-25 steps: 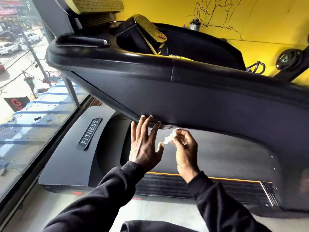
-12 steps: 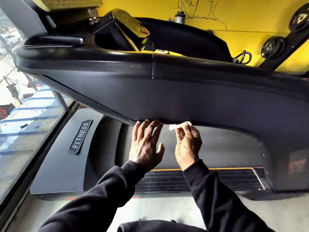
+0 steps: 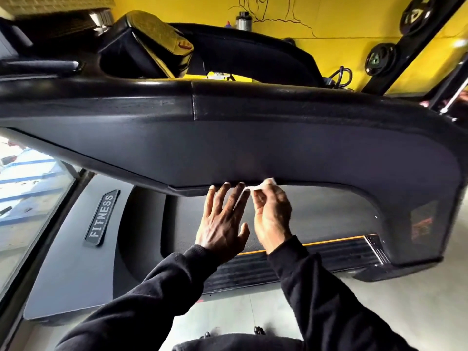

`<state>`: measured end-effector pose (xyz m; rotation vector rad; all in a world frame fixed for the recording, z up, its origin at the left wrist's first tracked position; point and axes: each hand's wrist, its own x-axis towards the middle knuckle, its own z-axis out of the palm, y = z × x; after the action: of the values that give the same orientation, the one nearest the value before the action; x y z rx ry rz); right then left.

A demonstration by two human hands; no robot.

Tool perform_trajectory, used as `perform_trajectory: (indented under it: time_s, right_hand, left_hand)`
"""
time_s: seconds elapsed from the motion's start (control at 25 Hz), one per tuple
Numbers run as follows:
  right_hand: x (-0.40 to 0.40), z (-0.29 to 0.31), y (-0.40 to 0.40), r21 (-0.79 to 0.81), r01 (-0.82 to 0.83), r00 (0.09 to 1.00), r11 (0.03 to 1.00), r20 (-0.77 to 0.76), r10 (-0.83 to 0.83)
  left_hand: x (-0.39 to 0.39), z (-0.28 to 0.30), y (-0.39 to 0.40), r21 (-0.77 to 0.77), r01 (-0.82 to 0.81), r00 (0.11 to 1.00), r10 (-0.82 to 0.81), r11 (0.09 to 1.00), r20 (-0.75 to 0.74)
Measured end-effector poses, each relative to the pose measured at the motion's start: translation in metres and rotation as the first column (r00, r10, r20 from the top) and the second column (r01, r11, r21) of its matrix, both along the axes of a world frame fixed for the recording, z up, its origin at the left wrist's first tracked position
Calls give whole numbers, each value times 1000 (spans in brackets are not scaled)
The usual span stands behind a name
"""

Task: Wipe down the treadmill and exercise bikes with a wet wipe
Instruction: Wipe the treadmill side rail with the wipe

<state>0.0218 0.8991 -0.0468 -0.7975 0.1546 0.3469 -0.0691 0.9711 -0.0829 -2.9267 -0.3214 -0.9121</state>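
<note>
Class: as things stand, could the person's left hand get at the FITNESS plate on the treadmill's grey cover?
Probably yes. The left hand lies open, fingertips at the lower edge of the black console panel, holding nothing. The FITNESS plate sits lower, further to the left, with nothing visible between them. True distance is unclear.

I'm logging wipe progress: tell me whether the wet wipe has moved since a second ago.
Yes. The wet wipe, pinched by the right hand, has risen from below the treadmill console's lower edge to lie against it.

text: "FITNESS" | on: grey badge [image 3: 102, 217] | where: treadmill motor cover [image 3: 76, 262]
</note>
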Motion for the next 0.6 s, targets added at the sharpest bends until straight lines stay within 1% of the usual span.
perform_trajectory:
  time_s: [0.04, 0.08, 0.12, 0.16, 0.24, 0.28, 0.32, 0.36, 0.4, 0.44, 0.48, 0.52, 0.6]
  right_hand:
    - [-4, -2, -1, -28, -45, 998, 999, 41, 46]
    - [-5, -2, -5, -47, -55, 995, 997, 82, 58]
    - [2, -2, -11, -57, -17, 994, 998, 107, 23]
    - [13, -2, -19, -54, 52, 993, 997, 112, -45]
    - [37, -2, -33, -40, 196, 979, 980, 67, -194]
    - [44, -2, -35, -25, 236, 971, 971, 33, -235]
    - [45, -5, -34, -7, 234, 972, 972, -4, -234]
    - [41, -8, -30, 23, 177, 984, 984, -42, -176]
    - [33, -11, -25, 66, 81, 995, 995, -58, -77]
    - [26, -12, -22, 88, -9, 999, 996, -49, 14]
    - [24, -10, -23, 84, -49, 998, 995, -34, 52]
    - [28, -8, -27, 77, -33, 999, 996, -37, 36]
    - [49, -5, -40, 74, 109, 991, 991, -80, -103]
  left_hand:
    - [4, 1, -3, 4, 9, 1000, -9, 1000, -14]
    - [6, 2, -5, 13, 14, 1000, -14, 1000, -24]
    - [9, 3, -6, 27, 20, 999, -19, 999, -28]
    - [11, 3, -7, 43, 27, 999, -26, 999, -33]
    - [15, 3, -9, 73, 46, 997, -42, 996, -59]
    - [17, 3, -10, 82, 60, 996, -53, 995, -77]
    - [19, 2, -13, 90, 69, 994, -60, 994, -92]
    - [22, 2, -16, 97, 74, 993, -64, 992, -104]
    - [26, 2, -19, 100, 82, 992, -71, 992, -109]
    - [29, 2, -22, 95, 91, 991, -81, 991, -103]
    - [32, 2, -24, 95, 100, 991, -90, 990, -97]
    - [36, 2, -27, 107, 106, 990, -95, 989, -101]
    - [42, 3, -31, 142, 112, 987, -94, 983, -128]
